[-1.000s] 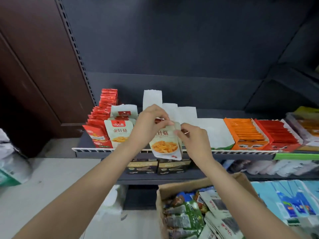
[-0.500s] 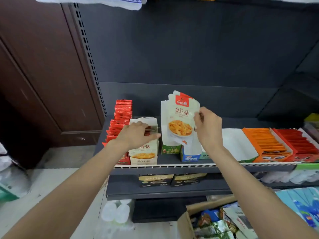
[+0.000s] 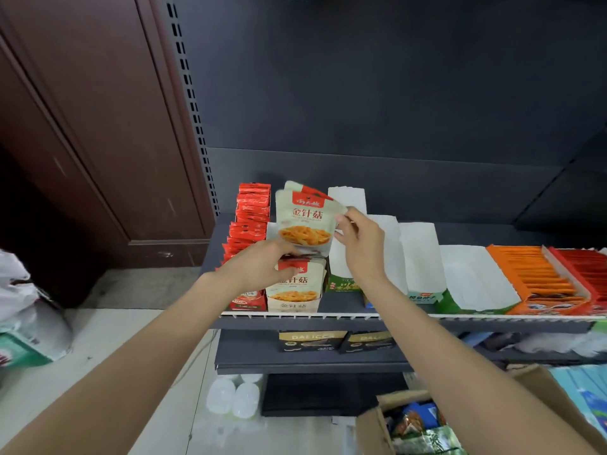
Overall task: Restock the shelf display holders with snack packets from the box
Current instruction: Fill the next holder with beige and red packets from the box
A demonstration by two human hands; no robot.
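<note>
A small stack of cream snack packets [image 3: 304, 221] with red tops and a yellow mushroom picture hangs above a cream display holder [image 3: 294, 293] on the shelf. My right hand [image 3: 359, 244] pinches the stack's right edge. My left hand [image 3: 262, 266] lies on the packets standing in that holder, its fingers under the held stack and curled over the packets' tops. The cardboard box [image 3: 371, 431] of mixed snack packets stands on the floor at the lower right, partly cut off by the frame.
Red packets [image 3: 249, 224] fill the holder at the far left. Several white empty holders [image 3: 420, 257] stand to the right, then an orange tray [image 3: 538, 277] and a red tray [image 3: 588, 267]. The wire shelf edge [image 3: 328, 315] runs in front. Dark boxes [image 3: 312, 339] sit on a lower shelf.
The packets, held by my right hand, have moved left from over the white holders to above the cream holder. My left hand stays on that holder's packets.
</note>
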